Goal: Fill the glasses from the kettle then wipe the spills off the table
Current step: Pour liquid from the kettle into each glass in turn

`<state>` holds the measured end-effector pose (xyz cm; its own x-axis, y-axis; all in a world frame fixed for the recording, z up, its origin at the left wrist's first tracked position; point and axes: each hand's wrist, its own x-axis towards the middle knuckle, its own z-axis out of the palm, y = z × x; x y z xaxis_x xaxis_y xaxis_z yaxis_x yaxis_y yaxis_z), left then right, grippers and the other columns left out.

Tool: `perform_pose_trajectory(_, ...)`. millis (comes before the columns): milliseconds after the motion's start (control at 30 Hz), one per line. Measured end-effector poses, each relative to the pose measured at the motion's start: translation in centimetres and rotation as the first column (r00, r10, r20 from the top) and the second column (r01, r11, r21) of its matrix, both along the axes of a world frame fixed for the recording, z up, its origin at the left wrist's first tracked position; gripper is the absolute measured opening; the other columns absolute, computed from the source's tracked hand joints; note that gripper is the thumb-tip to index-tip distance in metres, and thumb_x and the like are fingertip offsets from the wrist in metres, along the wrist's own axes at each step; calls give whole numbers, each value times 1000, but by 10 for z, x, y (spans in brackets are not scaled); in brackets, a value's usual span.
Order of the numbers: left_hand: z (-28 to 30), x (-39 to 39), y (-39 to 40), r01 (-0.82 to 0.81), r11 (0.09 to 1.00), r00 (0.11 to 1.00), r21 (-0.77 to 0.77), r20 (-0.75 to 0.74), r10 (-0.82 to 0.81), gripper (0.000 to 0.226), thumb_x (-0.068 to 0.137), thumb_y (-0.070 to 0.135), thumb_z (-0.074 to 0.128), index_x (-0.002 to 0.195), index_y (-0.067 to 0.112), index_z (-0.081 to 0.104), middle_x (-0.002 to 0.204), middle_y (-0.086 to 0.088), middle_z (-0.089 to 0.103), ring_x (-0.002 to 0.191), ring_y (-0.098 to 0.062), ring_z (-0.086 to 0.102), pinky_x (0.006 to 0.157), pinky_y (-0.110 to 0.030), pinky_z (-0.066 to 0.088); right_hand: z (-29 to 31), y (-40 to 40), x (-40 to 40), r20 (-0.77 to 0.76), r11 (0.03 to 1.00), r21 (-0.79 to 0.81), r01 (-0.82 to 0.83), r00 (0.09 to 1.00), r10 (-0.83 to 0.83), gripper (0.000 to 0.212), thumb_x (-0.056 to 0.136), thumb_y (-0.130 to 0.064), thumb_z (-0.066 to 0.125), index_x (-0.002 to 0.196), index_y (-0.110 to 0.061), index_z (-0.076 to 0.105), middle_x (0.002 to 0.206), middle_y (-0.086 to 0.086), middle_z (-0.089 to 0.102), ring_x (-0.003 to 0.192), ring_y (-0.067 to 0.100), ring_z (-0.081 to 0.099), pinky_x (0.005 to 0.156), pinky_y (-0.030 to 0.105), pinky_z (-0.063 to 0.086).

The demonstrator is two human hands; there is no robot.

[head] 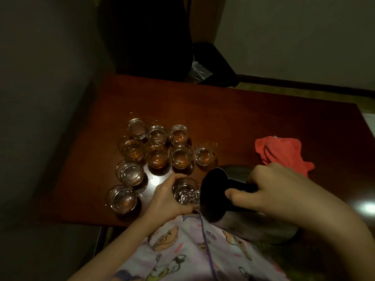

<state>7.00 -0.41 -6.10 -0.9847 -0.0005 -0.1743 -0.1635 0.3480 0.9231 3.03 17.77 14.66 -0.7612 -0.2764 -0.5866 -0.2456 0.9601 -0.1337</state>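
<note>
Patterned shirt (182, 250) nearest; hands grip glass (186, 192) and kettle (217, 195); red cloth (282, 153) beside.

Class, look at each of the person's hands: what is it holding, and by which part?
The left hand grips the near glass around its side. The right hand holds the tilted kettle by its black handle.

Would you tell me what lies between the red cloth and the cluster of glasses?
In the head view, only bare table separates the red cloth from the nearest glass.
</note>
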Motion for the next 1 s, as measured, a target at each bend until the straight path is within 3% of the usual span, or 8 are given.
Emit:
perform_pose_trajectory(333, -3, 0, 0, -11, 1000, 1000, 0, 6, 11, 80, 40, 41, 84, 113, 23, 54, 99, 13, 66, 92, 6, 61, 76, -7, 44, 1, -1, 0, 14, 1000, 12, -18, 1000, 18, 52, 65, -69, 37, 55, -19, 39, 54, -2, 38, 45, 13, 32, 46, 27, 23)
perform_pose_trajectory(667, -2, 0, 0, -10, 1000, 1000, -4, 21, 10, 79, 41, 36, 87, 111, 25, 53, 102, 15, 63, 96, 8, 58, 76, -5, 43, -2, 0, 1, 7, 1000, -7, 1, 1000, -1, 52, 72, -67, 43, 53, -19, 40, 51, -2, 39, 44, 13, 34, 46, 27, 25)
perform_pose_trajectory(800, -3, 0, 0, -16, 1000, 1000, -13, 16, 16, 77, 45, 21, 92, 112, 22, 53, 101, 14, 63, 95, 10, 58, 75, -4, 43, -4, 1, 1, 1, 1000, -26, 0, 1000, 0, 52, 72, -67, 44, 51, -20, 39, 49, -3, 39, 42, 13, 34, 46, 27, 25)
perform_pose_trajectory(1000, -4, 1, -1, -19, 1000, 1000, -18, 18, 20, 76, 46, 18, 91, 111, 24, 53, 101, 14, 63, 95, 9, 58, 75, -4, 43, -4, -1, 1, 2, 1000, 2, -15, 1000, 15, 52, 71, -68, 41, 55, -19, 40, 52, -2, 37, 44, 13, 31, 46, 27, 24)
